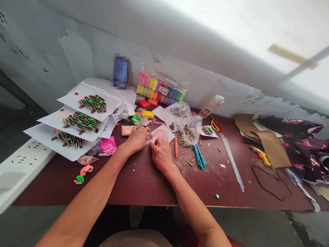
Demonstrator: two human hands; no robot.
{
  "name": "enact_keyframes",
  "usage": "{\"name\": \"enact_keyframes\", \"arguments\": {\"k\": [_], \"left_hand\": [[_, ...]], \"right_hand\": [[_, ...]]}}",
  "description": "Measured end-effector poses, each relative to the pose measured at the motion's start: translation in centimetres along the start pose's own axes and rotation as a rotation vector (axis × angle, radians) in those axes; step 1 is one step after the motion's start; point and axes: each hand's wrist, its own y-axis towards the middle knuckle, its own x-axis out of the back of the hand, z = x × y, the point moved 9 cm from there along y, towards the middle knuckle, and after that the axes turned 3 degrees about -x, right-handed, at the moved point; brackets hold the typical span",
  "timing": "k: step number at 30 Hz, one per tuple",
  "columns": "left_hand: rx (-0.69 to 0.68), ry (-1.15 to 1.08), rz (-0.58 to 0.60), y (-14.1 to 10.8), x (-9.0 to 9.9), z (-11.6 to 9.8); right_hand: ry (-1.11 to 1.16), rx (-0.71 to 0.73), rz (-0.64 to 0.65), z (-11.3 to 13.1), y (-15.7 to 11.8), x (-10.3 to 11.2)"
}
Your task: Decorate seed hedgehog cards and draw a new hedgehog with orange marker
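Note:
A small white paper card (168,136) with an orange, textured hedgehog shape (160,133) lies on the dark red table. At the card's left edge, my left hand (138,139) is closed, its fingertips on the paper. My right hand (162,154) bends over the card's lower edge with thumb and fingers drawn together; what they pinch, if anything, is hidden. Just right of the hands lie an orange marker (176,146), a blue utility knife (199,157) and a heap of striped sunflower seeds (185,137). A pale pink clay block (128,130) sits behind my left hand.
Stacked hedgehog sheets (59,132) and a white power strip (28,164) occupy the left. Behind are bagged coloured clay (160,91) and a white bottle (212,106). Rightward lie scissors (217,125), clear glue sticks (232,163), a yellow glue gun (261,156) and dark floral cloth (303,144).

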Motion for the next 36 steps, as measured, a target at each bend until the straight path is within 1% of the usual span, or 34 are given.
{"name": "enact_keyframes", "arguments": {"k": [3, 6, 10, 14, 21, 25, 32, 36], "left_hand": [[-0.002, 0.001, 0.006, 0.0, 0.0, 0.0], [-0.007, 0.008, 0.004, 0.0, 0.1, -0.1], [-0.009, 0.006, 0.0, 0.0, 0.1, -0.1], [0.006, -0.011, 0.001, 0.0, 0.0, 0.2], [-0.003, 0.0, -0.006, 0.0, 0.1, 0.2], [-0.003, -0.019, 0.006, 0.0, 0.1, 0.2], [-0.016, -0.044, 0.005, 0.1, 0.2, 0.4], [-0.023, -0.058, 0.001, 0.1, 0.2, 0.4]], "right_hand": [[0.083, -0.029, -0.039, -0.5, -0.1, 0.2], [0.115, -0.103, -0.087, -1.5, -0.3, 0.5], [0.067, -0.135, -0.055, -2.0, -0.3, 0.2], [0.053, -0.119, -0.025, -1.8, -0.3, 0.0], [0.038, -0.062, -0.037, -1.2, -0.3, 0.2], [0.029, -0.078, -0.066, -1.3, -0.5, 0.5], [-0.06, -0.085, -0.044, -0.3, -0.7, 0.0], [-0.073, -0.079, -0.034, 0.2, -0.7, -0.2]]}}
